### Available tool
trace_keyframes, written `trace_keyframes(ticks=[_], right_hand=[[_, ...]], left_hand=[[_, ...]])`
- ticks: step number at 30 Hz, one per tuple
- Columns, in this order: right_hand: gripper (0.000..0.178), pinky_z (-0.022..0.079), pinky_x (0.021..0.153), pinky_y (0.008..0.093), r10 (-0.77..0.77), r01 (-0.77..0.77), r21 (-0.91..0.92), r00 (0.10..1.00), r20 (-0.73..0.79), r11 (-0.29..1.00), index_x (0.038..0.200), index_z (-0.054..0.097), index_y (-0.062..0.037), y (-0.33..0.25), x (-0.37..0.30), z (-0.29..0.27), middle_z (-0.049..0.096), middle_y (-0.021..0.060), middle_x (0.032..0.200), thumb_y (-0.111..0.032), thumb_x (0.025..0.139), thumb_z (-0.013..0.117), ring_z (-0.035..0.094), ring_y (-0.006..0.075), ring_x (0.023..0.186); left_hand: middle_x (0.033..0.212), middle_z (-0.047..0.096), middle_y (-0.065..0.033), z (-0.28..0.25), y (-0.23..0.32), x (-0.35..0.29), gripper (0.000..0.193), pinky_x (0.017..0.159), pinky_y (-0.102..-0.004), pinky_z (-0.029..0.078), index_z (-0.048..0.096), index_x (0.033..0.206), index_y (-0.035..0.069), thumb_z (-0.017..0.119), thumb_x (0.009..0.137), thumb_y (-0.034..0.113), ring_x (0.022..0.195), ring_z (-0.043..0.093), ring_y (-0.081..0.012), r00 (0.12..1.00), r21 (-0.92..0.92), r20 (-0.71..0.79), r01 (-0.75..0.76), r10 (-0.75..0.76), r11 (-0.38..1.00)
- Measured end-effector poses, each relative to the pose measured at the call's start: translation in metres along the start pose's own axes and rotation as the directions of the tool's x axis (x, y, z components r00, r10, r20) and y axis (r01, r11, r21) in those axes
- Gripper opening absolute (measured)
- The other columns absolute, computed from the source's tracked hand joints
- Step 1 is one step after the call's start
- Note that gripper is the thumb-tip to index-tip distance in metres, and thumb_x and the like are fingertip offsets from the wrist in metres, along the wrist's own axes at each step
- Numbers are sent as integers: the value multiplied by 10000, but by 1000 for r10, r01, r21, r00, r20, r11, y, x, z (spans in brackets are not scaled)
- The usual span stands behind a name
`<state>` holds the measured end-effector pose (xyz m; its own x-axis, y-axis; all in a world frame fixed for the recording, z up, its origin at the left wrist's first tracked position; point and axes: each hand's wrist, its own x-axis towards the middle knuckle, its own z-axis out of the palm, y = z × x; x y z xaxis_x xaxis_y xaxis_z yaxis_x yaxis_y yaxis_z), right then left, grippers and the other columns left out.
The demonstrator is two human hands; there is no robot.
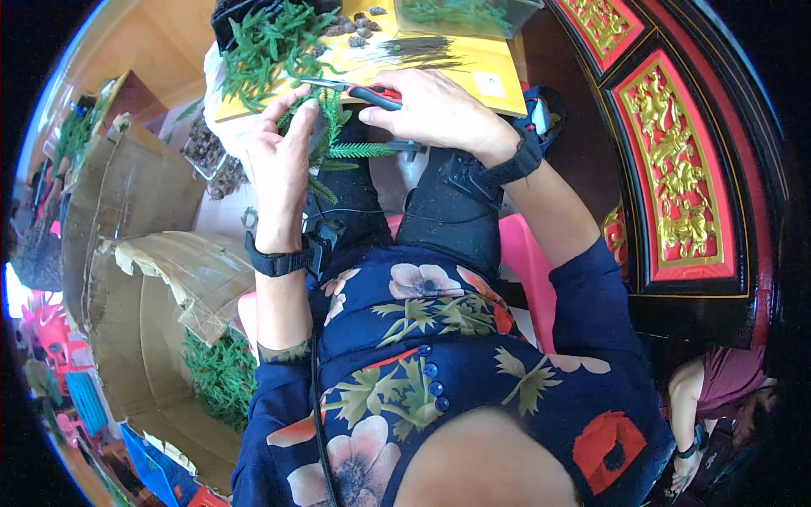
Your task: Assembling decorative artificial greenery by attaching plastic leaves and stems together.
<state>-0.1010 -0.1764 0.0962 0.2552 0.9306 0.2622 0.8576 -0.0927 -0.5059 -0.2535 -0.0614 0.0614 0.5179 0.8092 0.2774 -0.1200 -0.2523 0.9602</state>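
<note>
My left hand (283,156) pinches a green artificial pine sprig (359,150), whose needled branches hang over my lap. My right hand (443,110) is wrapped round pliers (376,96) with red and black handles. Their metal jaws point left and reach the top of the sprig, by my left fingertips. Whether the jaws bite on it I cannot tell. Just beyond my hands, a heap of loose green sprigs (270,46) lies on the yellow tabletop (507,68). Beside it are several small pine cones (359,27) and a pile of thin dark wires or stems (418,52).
A clear plastic bin (528,13) of greenery stands at the far edge. On my left, an open cardboard box (144,338) holds more green sprigs (221,380). Red and gold carved panels (676,169) rise on the right. Another person's arm (688,406) shows at lower right.
</note>
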Motion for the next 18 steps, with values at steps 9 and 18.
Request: trace_keyframes(ticks=[9, 18], right_hand=[[400, 475, 790, 391, 29, -29, -21, 1000, 4, 999, 1062, 621, -70, 3, -2, 3, 626, 194, 967, -341, 768, 615, 601, 346, 883], [317, 474, 768, 396, -42, 44, 11, 990, -132, 999, 994, 637, -68, 26, -5, 5, 637, 173, 886, -252, 736, 644, 601, 343, 841]], left_hand=[[757, 580, 22, 2, -5, 3, 270, 561, -163, 350, 638, 1026, -5, 641, 813, 161, 631, 456, -15, 1000, 92, -5, -14, 15, 996], [868, 591, 0, -13, -10, 12, 342, 611, -169, 384, 565, 1118, -6, 623, 835, 178, 709, 506, -46, 954, -111, 277, 150, -114, 982]])
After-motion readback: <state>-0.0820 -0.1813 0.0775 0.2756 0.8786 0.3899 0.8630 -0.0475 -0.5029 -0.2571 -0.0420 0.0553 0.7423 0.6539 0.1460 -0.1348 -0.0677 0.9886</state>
